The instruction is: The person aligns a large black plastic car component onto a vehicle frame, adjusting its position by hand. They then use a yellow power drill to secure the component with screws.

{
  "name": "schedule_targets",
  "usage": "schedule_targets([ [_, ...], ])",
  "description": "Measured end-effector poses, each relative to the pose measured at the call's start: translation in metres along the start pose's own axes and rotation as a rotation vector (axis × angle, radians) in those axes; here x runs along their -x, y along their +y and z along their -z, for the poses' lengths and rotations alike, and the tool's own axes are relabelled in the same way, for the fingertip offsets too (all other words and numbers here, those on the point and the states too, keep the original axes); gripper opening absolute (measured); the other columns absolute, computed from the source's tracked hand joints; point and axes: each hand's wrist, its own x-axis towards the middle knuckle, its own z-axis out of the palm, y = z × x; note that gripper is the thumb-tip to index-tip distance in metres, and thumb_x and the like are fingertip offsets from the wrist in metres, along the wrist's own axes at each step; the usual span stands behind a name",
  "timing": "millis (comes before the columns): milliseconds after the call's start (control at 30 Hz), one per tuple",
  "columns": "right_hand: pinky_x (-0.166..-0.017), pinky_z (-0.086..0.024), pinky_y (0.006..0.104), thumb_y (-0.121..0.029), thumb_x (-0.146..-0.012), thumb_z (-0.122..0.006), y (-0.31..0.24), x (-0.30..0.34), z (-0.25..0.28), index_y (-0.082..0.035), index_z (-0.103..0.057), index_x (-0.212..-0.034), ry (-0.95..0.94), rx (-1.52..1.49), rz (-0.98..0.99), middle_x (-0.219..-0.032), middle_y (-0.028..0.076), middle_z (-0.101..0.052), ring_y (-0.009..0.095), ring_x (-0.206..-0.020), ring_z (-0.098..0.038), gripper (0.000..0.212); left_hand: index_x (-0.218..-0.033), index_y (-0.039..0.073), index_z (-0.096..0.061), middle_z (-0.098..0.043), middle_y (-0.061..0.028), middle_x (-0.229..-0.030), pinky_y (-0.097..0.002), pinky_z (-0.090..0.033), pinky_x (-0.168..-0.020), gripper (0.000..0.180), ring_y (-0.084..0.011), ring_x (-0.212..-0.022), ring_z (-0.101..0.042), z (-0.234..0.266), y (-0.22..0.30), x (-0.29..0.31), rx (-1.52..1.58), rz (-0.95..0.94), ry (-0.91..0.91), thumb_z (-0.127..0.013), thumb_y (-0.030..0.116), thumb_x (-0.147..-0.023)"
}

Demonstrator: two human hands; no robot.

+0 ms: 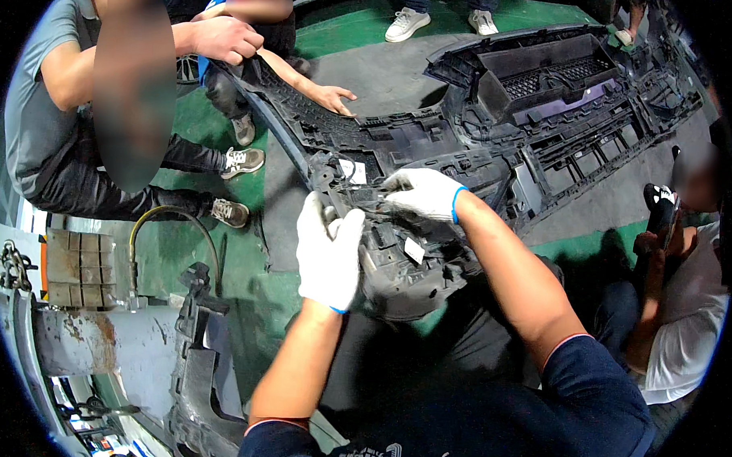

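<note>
The left hand and right hand are working at the near end of a black bumper lying across the grey mat, whether gripping I can't tell; the job's looking unfinished.

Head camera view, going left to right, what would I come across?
Chain → grooved block → hose → white-gloved left hand → white-gloved right hand → black mesh → co-worker's white shirt.
</note>
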Motion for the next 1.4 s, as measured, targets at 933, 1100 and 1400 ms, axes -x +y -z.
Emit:
schedule_targets([
  [933, -0.057, -0.049, 0.0321, -0.054, -0.101, -0.062, 0.008, -0.139, 0.009, -0.011, -0.076, -0.113, -0.451, 0.138, -0.06, -0.091, 0.002, -0.069, 0.012, -0.064, -0.057, 0.047, -0.164, -0.008, -0.021, -0.033, -0.0273, -0.168, -0.0468, -0.037, -0.126, 0.062, -0.037, -0.154, -0.041, 0.032, -0.017, -0.001, 0.177, 0.082, -0.27, -0.045, 0.014, -0.112],
  [1100, -0.046, -0.034, 0.0315, -0.079, -0.097, -0.053, -0.003, -0.131, 0.014, -0.016, -0.071, -0.085, -0.524, -0.061, -0.162, -0.061, -0.003, -0.043, 0.012, -0.049, -0.038, 0.066, -0.165, -0.005, -0.024, -0.032, -0.0242, -0.171, -0.0519, -0.031, -0.127, 0.071, -0.0381, -0.158, -0.034, 0.02, 0.003, 0.003, 0.581, 0.266, -0.158, -0.052, 0.027, -0.109],
  [1400, -0.09, -0.049, 0.0482, -0.066, -0.094, -0.059, 0.015, -0.187, -0.019, -0.006, -0.073, -0.12, -0.514, 0.301, 0.223, -0.112, 0.017, -0.075, 0.033, -0.096, -0.063, 0.067, -0.165, 0.001, -0.031, -0.031, -0.02, -0.173, -0.0519, -0.02, -0.13, 0.068, -0.0347, -0.16, -0.029, 0.002, -0.001, 0.002, 0.552, 0.36, -0.001, -0.051, 0.033, -0.109],
])
